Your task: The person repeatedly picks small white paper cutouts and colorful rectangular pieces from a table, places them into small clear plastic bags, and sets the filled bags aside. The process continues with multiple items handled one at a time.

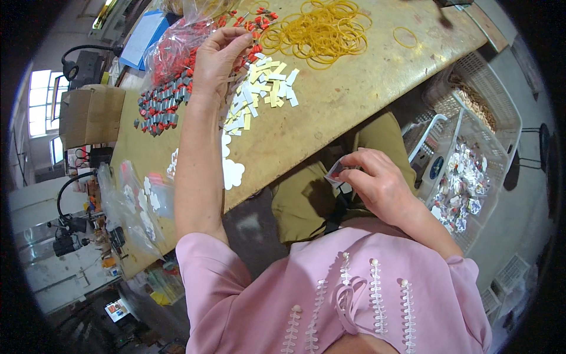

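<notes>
My left hand (219, 62) is over the far part of the table, beside a spread of small red-and-grey pieces (257, 23). Its thumb and forefinger are drawn together; what lies between them, if anything, I cannot make out. Just right of my left wrist lies a heap of small white and pale yellow paper strips (259, 88). Over my lap, below the table edge, my right hand (377, 180) pinches a small clear plastic bag (335, 173) with something red inside. White cloud-shaped cutouts (233, 172) lie partly behind my left forearm.
Yellow rubber bands (321, 32) are piled at the back of the table (365, 82). Grey-and-red pieces (162, 106) and a clear bag of red parts (171, 56) lie left. On my right, a white plastic crate (501, 150) holds filled small bags (463, 183). A cardboard box (91, 115) stands far left.
</notes>
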Motion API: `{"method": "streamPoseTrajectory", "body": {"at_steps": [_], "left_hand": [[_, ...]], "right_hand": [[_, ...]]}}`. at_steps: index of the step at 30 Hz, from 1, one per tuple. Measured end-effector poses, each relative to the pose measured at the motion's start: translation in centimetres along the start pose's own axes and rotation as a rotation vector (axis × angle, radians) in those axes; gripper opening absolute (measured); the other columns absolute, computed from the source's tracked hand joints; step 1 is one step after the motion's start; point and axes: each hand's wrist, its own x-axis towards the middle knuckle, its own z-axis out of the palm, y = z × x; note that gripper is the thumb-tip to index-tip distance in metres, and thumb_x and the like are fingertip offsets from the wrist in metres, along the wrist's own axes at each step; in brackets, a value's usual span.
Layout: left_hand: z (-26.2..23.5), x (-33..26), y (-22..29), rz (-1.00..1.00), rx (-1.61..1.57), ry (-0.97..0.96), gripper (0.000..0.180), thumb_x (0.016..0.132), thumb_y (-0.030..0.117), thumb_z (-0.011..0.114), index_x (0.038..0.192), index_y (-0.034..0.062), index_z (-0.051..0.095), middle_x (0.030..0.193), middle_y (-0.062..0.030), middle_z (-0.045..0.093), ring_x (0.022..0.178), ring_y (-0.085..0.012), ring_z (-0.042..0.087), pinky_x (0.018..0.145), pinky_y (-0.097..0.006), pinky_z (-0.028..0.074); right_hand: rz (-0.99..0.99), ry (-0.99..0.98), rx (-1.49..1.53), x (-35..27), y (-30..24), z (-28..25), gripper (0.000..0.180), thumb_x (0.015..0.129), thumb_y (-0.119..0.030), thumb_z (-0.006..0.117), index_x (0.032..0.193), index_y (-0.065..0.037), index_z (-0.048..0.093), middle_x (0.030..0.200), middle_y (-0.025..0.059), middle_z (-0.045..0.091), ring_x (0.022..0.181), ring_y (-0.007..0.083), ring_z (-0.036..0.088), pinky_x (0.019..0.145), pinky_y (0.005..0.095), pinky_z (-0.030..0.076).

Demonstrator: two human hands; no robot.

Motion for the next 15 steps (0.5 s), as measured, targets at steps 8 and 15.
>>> {"method": "streamPoseTrajectory", "body": {"at_steps": [8,15], "left_hand": [[3.3,-8.1,3.9,0.081,0.139,-0.100,0.013,0.097,0.012,0.077,0.107,0.0042,0.073,0.099,-0.0045,0.080,0.088,-0.0097,0.074,0.075,-0.025,0.054],[8.7,-20.6,2.2,0.379,0.350,-0.132,0.017,0.088,0.002,0.081,0.104,0.0066,0.076,0.091,-0.0055,0.075,0.080,-0.0195,0.071,0.074,-0.033,0.057]], "right_hand": [[0.078,-0.021,0.051,-0.1,0.0,-0.4,0.021,0.082,0.001,0.070,0.103,-0.003,0.071,0.113,0.0153,0.068,0.105,0.0346,0.068,0.092,0.0441,0.056],[0.087,-0.004,0.219,1.2,-1.6,-0.6,0.022,0.088,0.005,0.072,0.110,0.000,0.072,0.121,0.0178,0.067,0.107,0.0346,0.070,0.086,0.0403,0.060]]}}
